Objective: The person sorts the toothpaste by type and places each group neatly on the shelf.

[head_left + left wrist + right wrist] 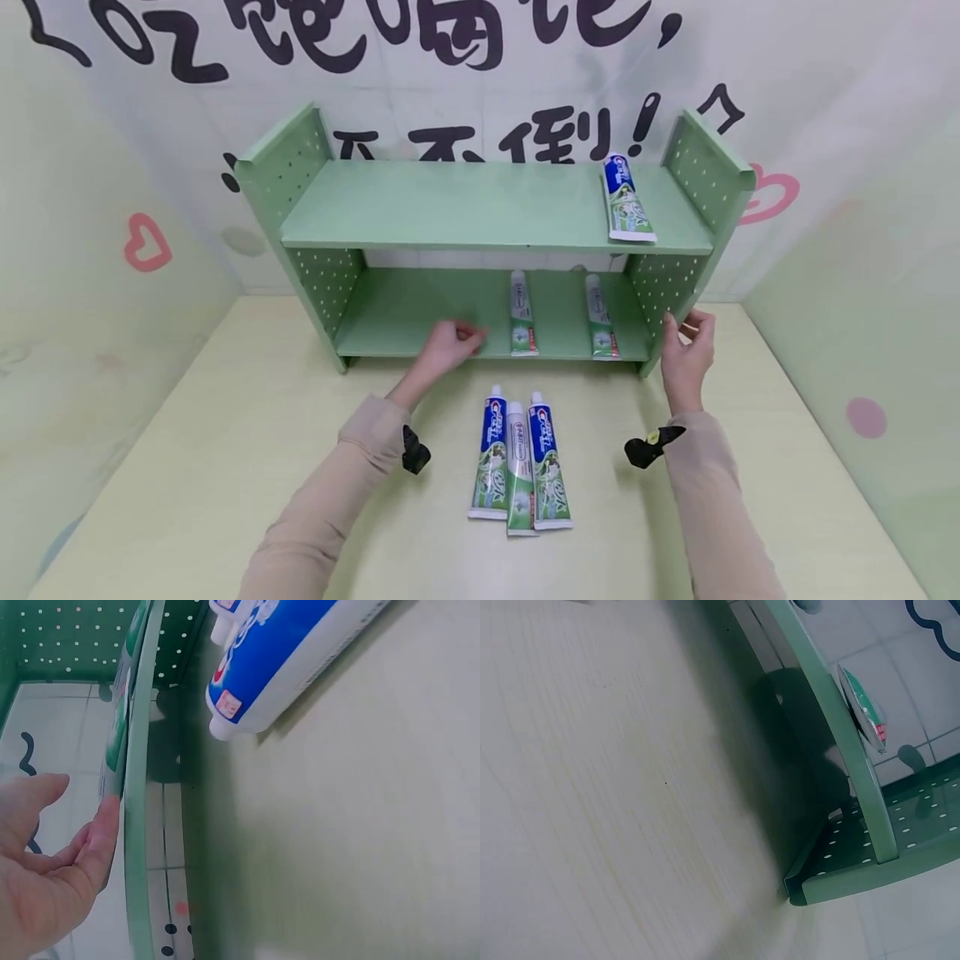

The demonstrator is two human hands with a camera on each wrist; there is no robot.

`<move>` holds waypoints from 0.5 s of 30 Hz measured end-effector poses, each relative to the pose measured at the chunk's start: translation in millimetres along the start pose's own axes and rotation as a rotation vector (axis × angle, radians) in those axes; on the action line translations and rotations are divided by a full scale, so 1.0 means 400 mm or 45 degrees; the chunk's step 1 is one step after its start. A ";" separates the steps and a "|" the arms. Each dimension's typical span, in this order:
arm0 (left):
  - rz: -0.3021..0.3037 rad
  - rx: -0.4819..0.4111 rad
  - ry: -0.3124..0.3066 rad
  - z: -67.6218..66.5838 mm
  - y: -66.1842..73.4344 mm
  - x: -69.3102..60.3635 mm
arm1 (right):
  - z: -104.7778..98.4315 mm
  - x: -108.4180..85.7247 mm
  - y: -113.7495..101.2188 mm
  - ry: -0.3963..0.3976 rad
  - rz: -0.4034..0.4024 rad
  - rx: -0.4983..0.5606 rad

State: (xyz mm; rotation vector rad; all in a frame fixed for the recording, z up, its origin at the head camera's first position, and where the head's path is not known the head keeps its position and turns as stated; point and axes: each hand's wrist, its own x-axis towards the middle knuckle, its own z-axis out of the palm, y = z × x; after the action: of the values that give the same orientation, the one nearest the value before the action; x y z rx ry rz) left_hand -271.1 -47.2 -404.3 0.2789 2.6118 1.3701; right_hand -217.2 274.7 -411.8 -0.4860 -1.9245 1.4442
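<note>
My left hand (448,346) is at the front of the lower green shelf (427,312), left of a white-and-green toothpaste tube (522,312). In the left wrist view, its thumb and fingers are apart with nothing between them, and the fingertips reach the shelf board. By the right side panel (686,179) my right hand (686,358) is raised, its thumb near the panel's front edge and its fingers loosely bent; whether it touches is unclear. The right wrist view does not show this hand. Another white-and-green tube (602,317) lies farther right on the lower shelf.
A blue-and-green toothpaste tube (627,200) lies on the upper shelf (450,204), at the right. On the table (225,417), before the rack, two blue-and-green tubes (491,454) (550,462) flank a white-and-green tube (519,467). A wall with large lettering stands behind.
</note>
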 end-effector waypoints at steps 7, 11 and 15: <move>-0.042 -0.022 -0.061 0.010 -0.029 -0.058 | -0.003 -0.002 -0.001 -0.022 0.021 0.000; -0.107 0.043 -0.122 0.018 -0.036 -0.096 | -0.005 -0.004 -0.004 -0.021 0.017 0.004; -0.157 0.166 -0.212 0.030 -0.040 -0.131 | -0.008 -0.002 -0.006 -0.017 0.014 -0.005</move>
State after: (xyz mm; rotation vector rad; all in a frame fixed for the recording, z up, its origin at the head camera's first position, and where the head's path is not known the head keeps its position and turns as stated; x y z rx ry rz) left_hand -219.0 -59.6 -420.6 0.2341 2.5376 1.0904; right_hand -214.1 275.8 -409.2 -0.4906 -1.9388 1.4543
